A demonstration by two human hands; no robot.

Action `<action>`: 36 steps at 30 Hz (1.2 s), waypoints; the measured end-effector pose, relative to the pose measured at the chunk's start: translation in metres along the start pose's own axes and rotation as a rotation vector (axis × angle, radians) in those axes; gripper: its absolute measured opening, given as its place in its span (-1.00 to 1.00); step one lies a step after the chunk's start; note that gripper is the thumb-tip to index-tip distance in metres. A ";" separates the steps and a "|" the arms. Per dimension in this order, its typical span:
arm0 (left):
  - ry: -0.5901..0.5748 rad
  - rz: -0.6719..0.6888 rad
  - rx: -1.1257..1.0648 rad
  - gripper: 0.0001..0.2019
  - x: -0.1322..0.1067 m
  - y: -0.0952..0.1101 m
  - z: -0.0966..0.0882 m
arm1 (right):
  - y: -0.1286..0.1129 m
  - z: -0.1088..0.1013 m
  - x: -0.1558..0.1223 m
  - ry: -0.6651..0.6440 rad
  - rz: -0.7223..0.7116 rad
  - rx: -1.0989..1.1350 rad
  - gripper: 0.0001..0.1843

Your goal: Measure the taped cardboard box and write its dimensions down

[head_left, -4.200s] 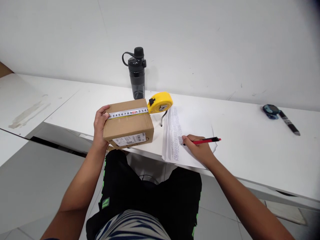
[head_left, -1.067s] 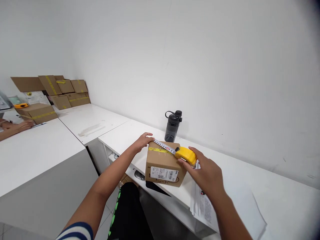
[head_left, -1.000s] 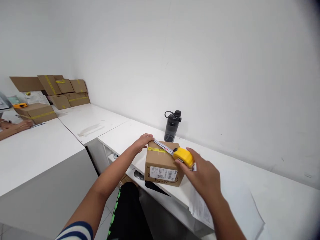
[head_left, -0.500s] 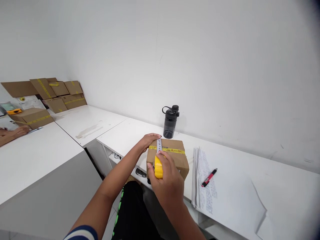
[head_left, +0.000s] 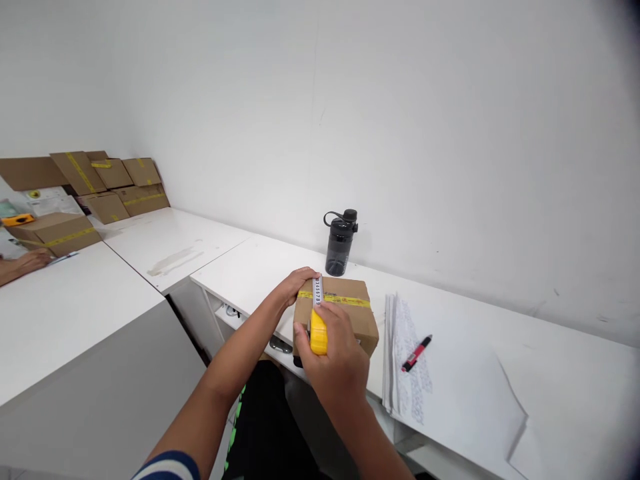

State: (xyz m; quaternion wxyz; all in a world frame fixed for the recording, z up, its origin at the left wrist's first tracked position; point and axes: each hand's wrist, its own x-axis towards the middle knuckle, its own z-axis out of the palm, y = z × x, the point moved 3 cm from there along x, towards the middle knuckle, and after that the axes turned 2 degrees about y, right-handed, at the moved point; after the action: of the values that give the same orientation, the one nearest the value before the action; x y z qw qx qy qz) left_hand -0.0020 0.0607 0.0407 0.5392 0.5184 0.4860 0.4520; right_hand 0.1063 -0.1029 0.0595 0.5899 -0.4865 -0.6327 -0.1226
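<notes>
A small cardboard box (head_left: 350,313) with yellow tape sits at the near edge of the white table (head_left: 500,347). My right hand (head_left: 334,357) is closed round a yellow tape measure (head_left: 318,332) at the box's front. Its white blade (head_left: 317,293) runs back across the top of the box. My left hand (head_left: 296,283) pins the blade's far end against the box's back left corner.
A dark water bottle (head_left: 340,243) stands behind the box by the wall. Right of the box lie printed sheets (head_left: 405,360) with a red pen (head_left: 417,353) on them. Far left, stacked cardboard boxes (head_left: 100,187) and another person's hand (head_left: 23,265) on a second table.
My right hand put down the pen, took the tape measure and swung it from the box's right side to its front, so the blade now runs front to back.
</notes>
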 end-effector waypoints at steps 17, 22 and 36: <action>0.016 0.024 -0.027 -0.83 -0.001 -0.009 -0.005 | 0.000 -0.003 -0.009 0.005 -0.033 -0.012 -0.69; -0.027 -0.010 -0.042 -0.82 0.006 -0.008 -0.002 | 0.000 -0.003 -0.010 0.012 -0.044 0.004 -0.70; -0.163 0.004 -0.100 -0.74 0.006 0.001 0.006 | -0.002 -0.003 -0.014 0.021 -0.037 -0.027 -0.74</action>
State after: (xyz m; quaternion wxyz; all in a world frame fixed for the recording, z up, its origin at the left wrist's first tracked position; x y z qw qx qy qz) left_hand 0.0042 0.0662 0.0411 0.6015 0.5268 0.4161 0.4331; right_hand 0.1042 -0.1127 0.0492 0.5875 -0.4814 -0.6337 -0.1470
